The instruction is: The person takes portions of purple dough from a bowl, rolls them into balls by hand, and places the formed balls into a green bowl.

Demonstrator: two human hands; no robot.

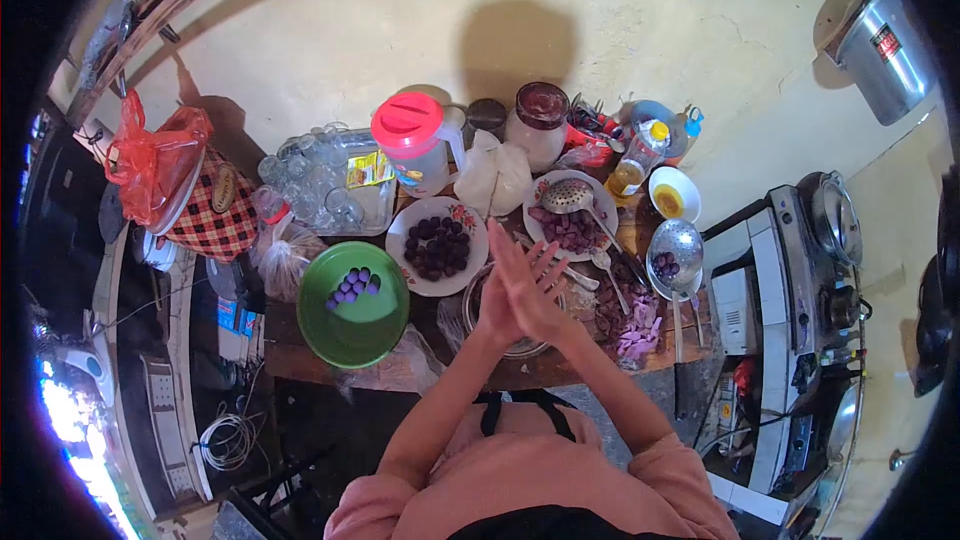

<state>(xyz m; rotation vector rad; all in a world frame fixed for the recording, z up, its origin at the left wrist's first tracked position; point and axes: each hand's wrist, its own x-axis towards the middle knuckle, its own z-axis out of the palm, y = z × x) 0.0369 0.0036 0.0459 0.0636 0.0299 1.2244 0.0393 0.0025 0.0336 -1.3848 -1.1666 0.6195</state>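
Observation:
My left hand (494, 310) and my right hand (527, 294) meet palm to palm over the middle of the table, fingers stretched out. The palms hide whatever may lie between them. Beneath them is a round bowl (470, 312), mostly covered by the hands. To the left, a green basin (318, 342) holds several smooth purple balls (352, 285). Closer in stands a floral plate (423, 208) of darker purple balls (436, 248). Right of the hands, another plate (537, 187) bears purple chunks (568, 229) and a slotted skimmer (567, 196). Light purple pieces (640, 332) lie near the table's front edge.
A pink-lidded jug (415, 145), a white bag (493, 172) and a dark-lidded jar (539, 125) line the back. Glassware (305, 175) crowds a tray at left. At right are an oil bottle (638, 162), a white bowl (675, 180), a second skimmer (676, 243) and a stove (797, 270).

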